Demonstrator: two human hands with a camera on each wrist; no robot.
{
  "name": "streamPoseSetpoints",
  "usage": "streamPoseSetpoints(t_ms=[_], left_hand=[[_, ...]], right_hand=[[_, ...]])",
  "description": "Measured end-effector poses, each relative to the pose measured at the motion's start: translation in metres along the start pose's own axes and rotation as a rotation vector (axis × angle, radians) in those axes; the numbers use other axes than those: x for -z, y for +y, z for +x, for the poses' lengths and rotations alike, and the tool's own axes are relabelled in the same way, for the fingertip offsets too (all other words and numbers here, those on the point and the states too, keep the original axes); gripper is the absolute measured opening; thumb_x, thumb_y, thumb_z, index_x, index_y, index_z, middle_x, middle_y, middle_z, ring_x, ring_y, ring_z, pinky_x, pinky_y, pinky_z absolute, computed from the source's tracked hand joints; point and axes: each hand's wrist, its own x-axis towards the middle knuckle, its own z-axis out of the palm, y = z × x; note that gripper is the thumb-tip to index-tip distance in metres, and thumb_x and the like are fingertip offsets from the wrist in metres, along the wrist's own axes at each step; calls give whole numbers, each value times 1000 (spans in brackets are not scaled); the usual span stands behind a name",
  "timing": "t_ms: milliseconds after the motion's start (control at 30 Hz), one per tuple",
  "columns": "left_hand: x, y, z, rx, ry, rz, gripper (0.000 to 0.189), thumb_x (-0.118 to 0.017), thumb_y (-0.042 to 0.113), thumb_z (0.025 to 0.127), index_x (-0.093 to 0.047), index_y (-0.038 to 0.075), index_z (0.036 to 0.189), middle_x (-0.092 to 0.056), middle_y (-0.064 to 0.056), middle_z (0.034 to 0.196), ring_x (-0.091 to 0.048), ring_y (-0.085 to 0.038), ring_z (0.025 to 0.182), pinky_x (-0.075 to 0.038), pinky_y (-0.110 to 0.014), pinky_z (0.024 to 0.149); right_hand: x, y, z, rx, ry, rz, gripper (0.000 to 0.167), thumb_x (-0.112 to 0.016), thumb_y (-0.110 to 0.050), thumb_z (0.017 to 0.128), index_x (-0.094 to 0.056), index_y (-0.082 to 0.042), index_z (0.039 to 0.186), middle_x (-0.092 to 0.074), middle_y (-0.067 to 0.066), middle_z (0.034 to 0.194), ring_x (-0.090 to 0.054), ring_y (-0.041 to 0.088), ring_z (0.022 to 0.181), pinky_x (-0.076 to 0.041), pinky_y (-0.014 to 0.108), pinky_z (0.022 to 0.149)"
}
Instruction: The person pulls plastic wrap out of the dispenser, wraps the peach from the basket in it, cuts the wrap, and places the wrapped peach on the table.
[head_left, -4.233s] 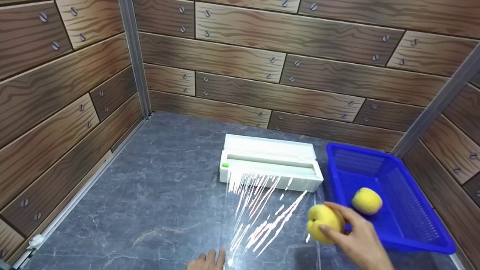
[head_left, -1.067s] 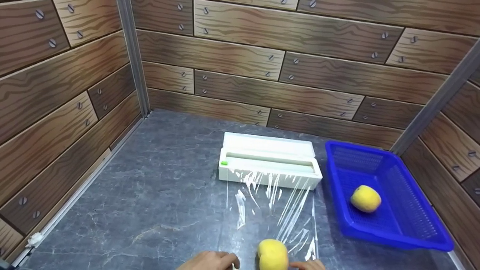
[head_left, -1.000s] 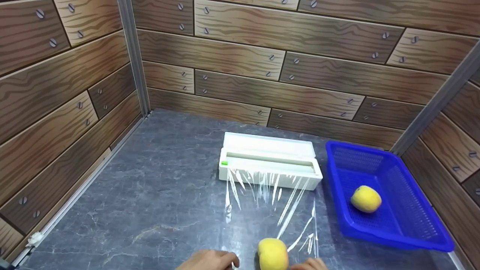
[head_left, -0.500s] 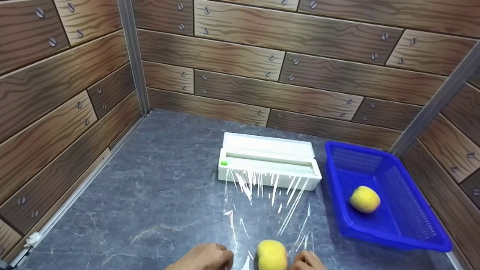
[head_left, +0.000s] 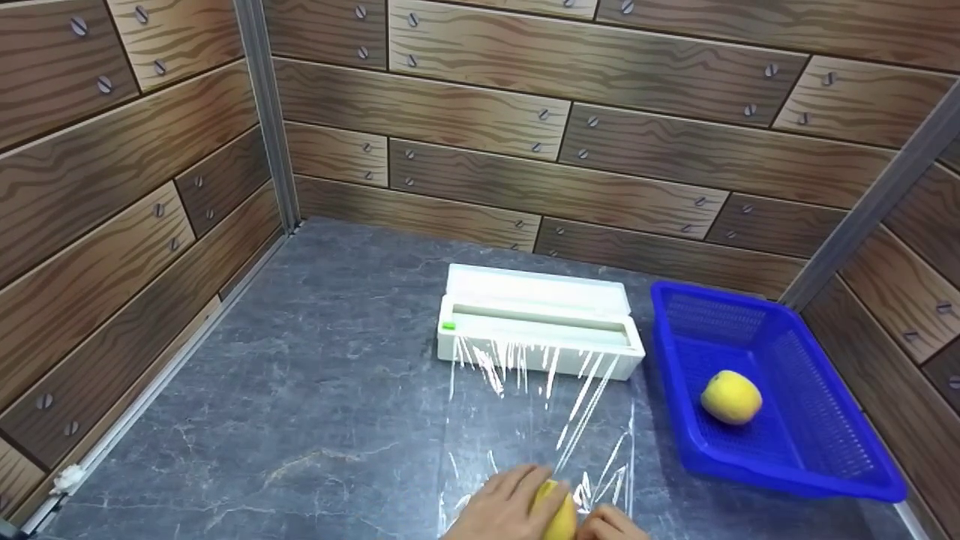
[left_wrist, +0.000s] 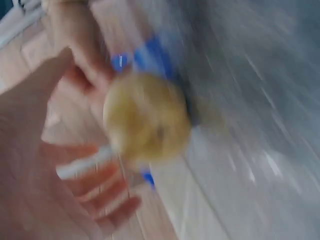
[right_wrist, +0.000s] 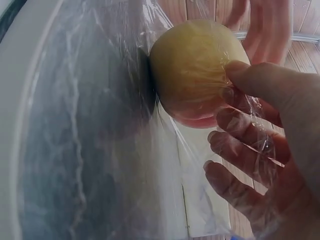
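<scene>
A yellow peach (head_left: 561, 517) with a reddish blush sits at the near edge of the head view, on a sheet of plastic wrap (head_left: 517, 427). My left hand (head_left: 504, 511) reaches over the peach from the left, its fingers spread; the blurred left wrist view has them beside the fruit. On the other side, my right hand (right_wrist: 280, 125) pinches a gathered edge of the wrap between thumb and forefinger, against the peach. Clear film lies over part of the fruit and across the other right fingers. The sheet runs out of a white wrap dispenser box (head_left: 540, 360) with its lid raised.
To the right stands a blue plastic basket (head_left: 686, 442) holding another yellow peach (head_left: 731, 397). A green slider (head_left: 448, 325) marks the dispenser's left end. Wood-patterned walls (head_left: 450, 97) enclose the dark marbled tabletop (head_left: 315, 390).
The right hand took the peach from beside the basket and set it on the wrap. Since half a second ago, the left hand has moved right, from beside the peach to over it.
</scene>
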Motion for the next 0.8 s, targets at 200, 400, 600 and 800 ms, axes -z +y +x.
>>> streamPoseSetpoints(t_ms=[200, 400, 600, 800], left_hand=[[-10, 13, 13, -14, -98, 244, 74, -36, 75, 102, -61, 18, 142, -71, 3, 135, -69, -9, 117, -58, -23, 88], [-8, 5, 22, -82, -9, 176, 62, -57, 66, 98, -70, 16, 133, -77, 2, 125, -74, -9, 104, -59, -21, 78], [0, -7, 29, -135, -85, -8, 65, -72, 59, 92, -67, 11, 135, -76, 1, 117, -74, -8, 95, -60, -17, 77], [6, -13, 33, -131, -206, -119, 72, -71, 65, 91, -61, 11, 138, -75, -2, 125, -73, -8, 99, -60, -18, 79]], right_hand=[[-5, 1, -2, 17, 21, 14, 39, -78, 15, 64, -61, -18, 76, -56, -7, 74, -50, -4, 67, -40, 2, 62], [-4, -5, -8, -106, 79, -26, 47, -83, 15, 63, -60, -22, 78, -58, -10, 75, -49, -7, 69, -40, 4, 59], [6, 3, -15, -151, 62, -93, 44, -84, 10, 59, -67, -21, 87, -57, -11, 76, -48, -8, 70, -39, 8, 58], [28, -7, -9, -214, 62, -149, 44, -85, 16, 59, -73, -18, 84, -55, -14, 73, -45, -10, 66, -37, 6, 56]])
